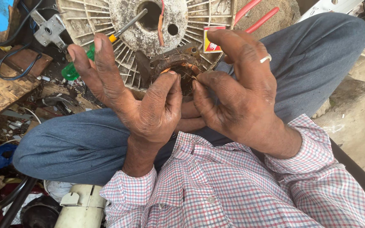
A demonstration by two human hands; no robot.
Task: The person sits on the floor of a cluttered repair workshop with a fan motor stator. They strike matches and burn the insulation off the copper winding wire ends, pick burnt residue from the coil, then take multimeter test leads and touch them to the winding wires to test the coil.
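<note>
Fingers point(170, 84) pinching motor winding point(185, 69), palms facing

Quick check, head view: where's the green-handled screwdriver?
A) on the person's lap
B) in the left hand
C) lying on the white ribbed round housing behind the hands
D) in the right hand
C: the green-handled screwdriver lies across the white ribbed housing, while the left hand and right hand pinch at the copper-wound motor part between them.
</note>
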